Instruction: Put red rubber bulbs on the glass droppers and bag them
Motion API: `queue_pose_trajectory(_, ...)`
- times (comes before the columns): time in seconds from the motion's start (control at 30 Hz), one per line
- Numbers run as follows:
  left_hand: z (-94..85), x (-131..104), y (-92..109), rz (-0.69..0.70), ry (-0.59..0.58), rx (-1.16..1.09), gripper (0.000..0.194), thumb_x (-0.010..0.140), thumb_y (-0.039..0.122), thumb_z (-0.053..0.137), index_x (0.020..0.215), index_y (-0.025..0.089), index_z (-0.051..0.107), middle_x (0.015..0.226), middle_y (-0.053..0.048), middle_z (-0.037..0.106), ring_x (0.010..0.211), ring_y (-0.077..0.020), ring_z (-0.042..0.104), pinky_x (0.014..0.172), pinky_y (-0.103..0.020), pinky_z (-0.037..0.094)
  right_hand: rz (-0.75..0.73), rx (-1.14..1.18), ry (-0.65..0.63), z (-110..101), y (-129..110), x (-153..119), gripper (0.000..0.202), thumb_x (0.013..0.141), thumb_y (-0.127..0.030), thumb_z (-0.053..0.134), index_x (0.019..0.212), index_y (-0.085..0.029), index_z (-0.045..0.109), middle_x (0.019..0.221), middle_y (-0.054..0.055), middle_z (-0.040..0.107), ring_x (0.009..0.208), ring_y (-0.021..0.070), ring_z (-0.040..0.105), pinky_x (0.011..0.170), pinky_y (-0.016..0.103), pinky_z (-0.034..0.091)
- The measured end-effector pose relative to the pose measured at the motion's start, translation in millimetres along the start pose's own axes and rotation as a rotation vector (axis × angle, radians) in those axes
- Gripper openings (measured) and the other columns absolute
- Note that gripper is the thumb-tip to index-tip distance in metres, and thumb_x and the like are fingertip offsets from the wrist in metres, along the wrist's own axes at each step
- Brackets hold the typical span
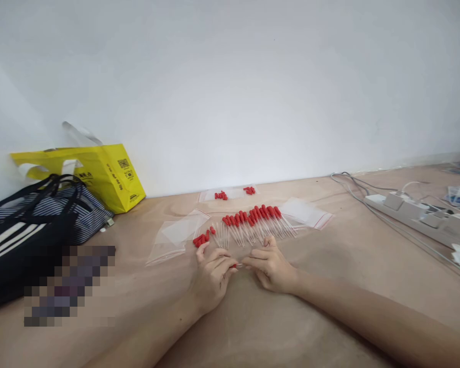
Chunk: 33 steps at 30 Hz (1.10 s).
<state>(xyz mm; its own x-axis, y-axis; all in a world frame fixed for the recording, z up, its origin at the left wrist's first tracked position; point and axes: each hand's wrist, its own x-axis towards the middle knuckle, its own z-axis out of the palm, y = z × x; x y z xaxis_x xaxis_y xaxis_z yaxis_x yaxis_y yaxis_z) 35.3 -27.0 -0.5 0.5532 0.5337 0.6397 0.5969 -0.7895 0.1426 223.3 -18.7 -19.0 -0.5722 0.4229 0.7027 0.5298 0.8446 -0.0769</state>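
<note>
My left hand (212, 276) is closed, pinching a small red rubber bulb (233, 266) between thumb and fingertips. Opposite it, my right hand (272, 266) pinches a thin clear dropper tube (240, 265), whose end meets the bulb or lies very close to it. Just beyond both hands lies a row of droppers with red bulbs (253, 217), their clear tubes pointing toward me. Left of that row are several bare tubes (222, 235) and a small heap of loose red bulbs (201, 239).
Clear zip bags lie left (180, 232) and right (306, 212) of the row. Another bag (235, 194) with red bulbs rests by the wall. A yellow bag (111, 179) and dark bags (30, 240) stand at left. A white power strip (410, 214) with cables occupies the right.
</note>
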Motion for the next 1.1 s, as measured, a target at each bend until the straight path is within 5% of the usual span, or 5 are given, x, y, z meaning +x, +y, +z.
queue_pose_trajectory(0.73,-5.1,-7,-14,0.004,0.083,0.141,0.012,0.08,0.031,0.051,0.078,0.027,0.062,0.079,0.003,0.067,0.086,-0.0199,0.054,0.095,-0.048,0.012,0.107,-0.082,-0.039,-4,4,-2,0.018,0.084,-0.028,0.044,0.083,-0.02,0.061,0.067,-0.001,0.06,0.068,0.011,0.048,0.074,0.031,0.019)
queue_pose_trajectory(0.97,-3.1,-9,-15,0.074,-0.031,0.114,0.016,0.082,0.026,0.047,0.08,0.03,0.063,0.086,0.004,0.066,0.09,-0.0195,0.052,0.094,-0.047,0.014,0.091,-0.061,-0.024,-3,2,-2,0.019,0.084,-0.026,0.044,0.076,-0.02,0.061,0.063,-0.002,0.058,0.067,0.0113,0.045,0.073,0.032,0.019)
queue_pose_trajectory(1.1,-5.9,-9,-14,-0.005,-0.046,0.162,0.013,0.08,0.029,0.05,0.085,0.031,0.063,0.093,0.002,0.064,0.093,-0.0208,0.05,0.092,-0.047,0.015,0.144,-0.078,-0.085,-2,2,-1,0.015,0.082,-0.027,0.048,0.076,-0.021,0.061,0.07,-0.001,0.059,0.071,0.012,0.045,0.069,0.031,0.018)
